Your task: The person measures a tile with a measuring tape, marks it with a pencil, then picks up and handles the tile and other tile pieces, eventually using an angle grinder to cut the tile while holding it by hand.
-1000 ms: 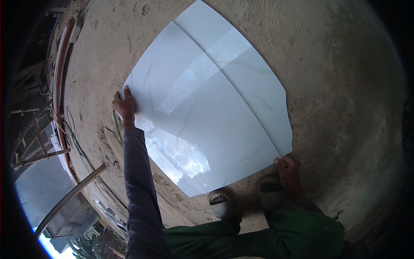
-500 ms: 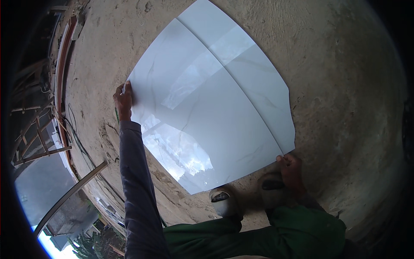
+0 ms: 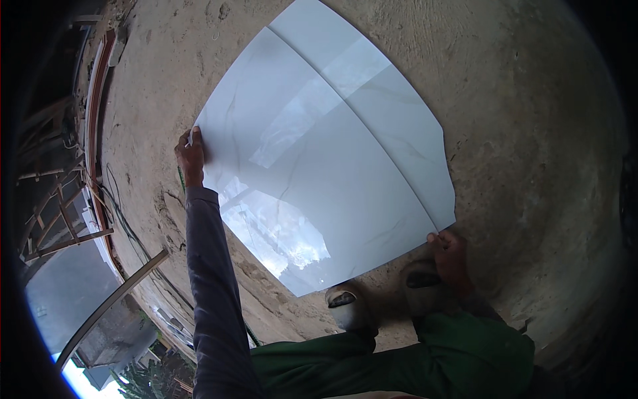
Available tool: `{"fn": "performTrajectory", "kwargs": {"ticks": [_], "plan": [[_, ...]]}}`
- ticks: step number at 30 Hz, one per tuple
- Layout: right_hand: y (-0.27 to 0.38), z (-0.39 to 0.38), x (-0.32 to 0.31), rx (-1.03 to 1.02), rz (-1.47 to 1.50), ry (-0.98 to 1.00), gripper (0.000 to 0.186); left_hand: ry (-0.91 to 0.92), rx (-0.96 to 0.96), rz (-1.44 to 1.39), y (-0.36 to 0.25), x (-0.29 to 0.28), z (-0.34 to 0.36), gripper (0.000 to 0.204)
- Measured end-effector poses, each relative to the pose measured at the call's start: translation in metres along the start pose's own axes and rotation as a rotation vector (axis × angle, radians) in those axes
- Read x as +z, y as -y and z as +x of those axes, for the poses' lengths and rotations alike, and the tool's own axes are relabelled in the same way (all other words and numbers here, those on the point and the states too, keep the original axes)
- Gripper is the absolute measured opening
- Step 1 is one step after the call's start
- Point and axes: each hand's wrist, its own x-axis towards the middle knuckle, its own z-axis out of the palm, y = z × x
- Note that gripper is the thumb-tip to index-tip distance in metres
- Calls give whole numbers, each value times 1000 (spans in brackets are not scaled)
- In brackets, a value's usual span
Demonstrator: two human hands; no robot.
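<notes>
A glossy white slab with faint marble veining [image 3: 299, 166] lies over a second similar slab [image 3: 372, 86], which shows as a strip along the upper right, bordered by a straight step. My left hand [image 3: 191, 153] grips the left edge of the top slab, thumb on the face, fingers curled round the edge. My right hand [image 3: 446, 246] pinches the near right edge where the step meets it. Below the slabs are my two shoes [image 3: 342, 299] and green trouser legs [image 3: 306, 359]. A thin green item [image 3: 181, 176] is partly hidden beside my left wrist.
Dusty concrete ground [image 3: 531, 146] surrounds the slabs. Along the left lie long reddish-brown boards [image 3: 100, 93], hoses or cables [image 3: 116, 199], a wooden frame [image 3: 60, 213] and a curved pale strip [image 3: 113, 302]. A grey wall and some plants [image 3: 139, 376] show at the lower left.
The slabs' near corner and my right hand have shifted slightly away from my feet. My left hand sits a little higher, with its fingers still on the edge.
</notes>
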Motion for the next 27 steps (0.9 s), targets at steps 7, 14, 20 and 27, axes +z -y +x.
{"fn": "performTrajectory", "kwargs": {"ticks": [7, 14, 20, 27], "plan": [[2, -2, -4, -1, -7, -18, 32, 9, 26, 40, 0, 7, 5, 63], [1, 3, 2, -77, 20, -23, 30, 63, -59, -49, 18, 6, 6, 58], [-4, -3, 4, -49, 41, -44, 34, 71, 16, -52, 39, 6, 37, 59], [-13, -5, 13, -141, -61, -122, 38, 153, 15, 87, 49, 11, 52, 65]]}}
